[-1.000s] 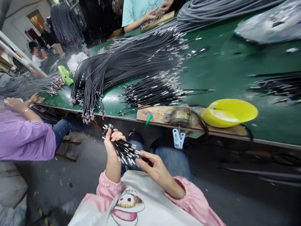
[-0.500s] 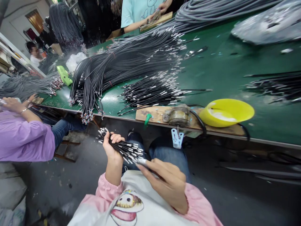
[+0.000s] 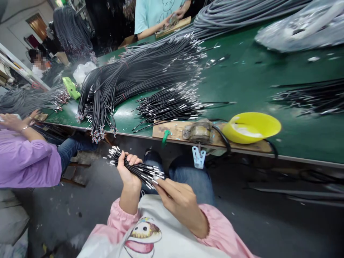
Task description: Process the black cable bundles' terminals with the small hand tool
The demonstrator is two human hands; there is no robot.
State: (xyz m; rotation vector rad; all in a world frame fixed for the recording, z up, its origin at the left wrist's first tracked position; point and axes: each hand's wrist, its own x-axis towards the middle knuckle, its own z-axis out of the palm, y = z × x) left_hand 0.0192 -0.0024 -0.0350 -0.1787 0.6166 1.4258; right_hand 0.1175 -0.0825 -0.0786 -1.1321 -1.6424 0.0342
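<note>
My left hand (image 3: 130, 167) is wrapped round a bundle of short black cables (image 3: 143, 172) with white and silver tips, held above my lap. The ends stick out on both sides of the fist. At the bundle's right end, my right hand (image 3: 177, 197) has its thumb and fingers pinched together at the tips. Whether a single cable end is between those fingertips is too small to make out. Beyond my hands, a pile of similar short black cables (image 3: 169, 104) lies near the front edge of the green table (image 3: 242, 75).
A wooden board (image 3: 172, 130) at the table edge carries a small metal device (image 3: 200, 132) and a yellow bowl (image 3: 251, 127) with white contents. A blue clip (image 3: 199, 157) hangs below. Long grey cables (image 3: 129, 75) cover the table's left. Co-workers sit left and across.
My right hand has closed from a looser, blurred pose to a pinch at the bundle's right end. My left hand keeps its grip. The whole view has shifted slightly.
</note>
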